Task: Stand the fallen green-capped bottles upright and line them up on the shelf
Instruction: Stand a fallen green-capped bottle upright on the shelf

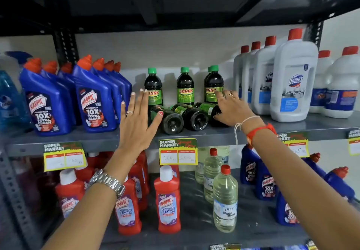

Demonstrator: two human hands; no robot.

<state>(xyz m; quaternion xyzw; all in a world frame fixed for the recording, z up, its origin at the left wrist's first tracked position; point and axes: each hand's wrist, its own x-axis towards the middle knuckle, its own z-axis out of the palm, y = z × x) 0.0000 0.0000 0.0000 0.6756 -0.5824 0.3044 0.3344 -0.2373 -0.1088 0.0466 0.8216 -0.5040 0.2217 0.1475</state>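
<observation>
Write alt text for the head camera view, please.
Two hands reach toward three fallen bottles lying on a grey shelf: the left hand open, the right hand on the rightmost. Upright green-capped bottles stand behind.

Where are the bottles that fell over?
The three fallen bottles lie on the middle shelf, in front of the standing green-capped bottles, between the left hand and right hand.
</observation>
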